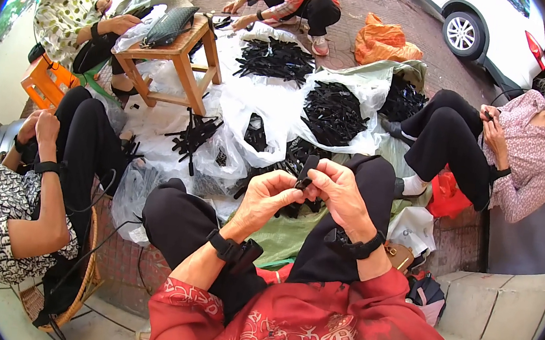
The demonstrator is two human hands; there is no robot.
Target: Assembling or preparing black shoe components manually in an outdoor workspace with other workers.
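The left hand [268,200] and right hand [345,195] pinch one black strip [310,166], held up near the close edge of the sheet [157,123], apparently unfinished. Toward its far edge lies a heap [275,59], done or waiting, I cannot tell.

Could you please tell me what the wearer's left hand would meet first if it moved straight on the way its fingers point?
Most likely the right hand, whose fingertips sit just beyond the small black piece at the tips of the left hand, though depth is hard to judge.
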